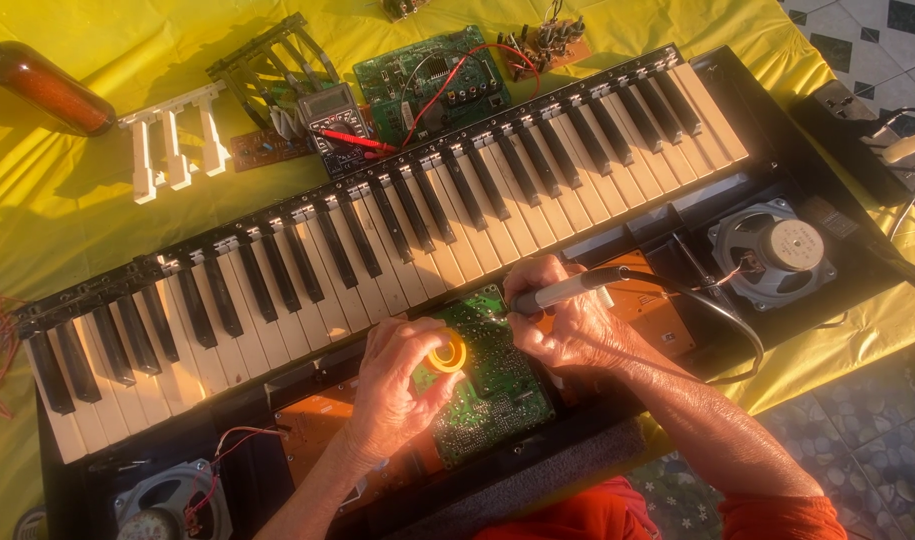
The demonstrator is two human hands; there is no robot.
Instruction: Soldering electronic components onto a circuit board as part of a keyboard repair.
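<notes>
Pinching a yellow tape roll (447, 354) with left hand (397, 385) fingers over the green circuit board (497, 390) | right hand (567, 325) fingers wrapping around a soldering iron (562, 290) at board's far edge | both sitting near the opened keyboard (377, 250) on the yellow-covered bench (67, 200).

Behind the opened keyboard (377, 240), on a yellow cloth (67, 210), lie a multimeter (335, 118) with red leads, a loose green circuit board (432, 80) and a detached strip of white keys (172, 140). A brown bottle (42, 85) rests beyond them (on its side). A speaker (772, 250) sits inside the keyboard's right end.
</notes>
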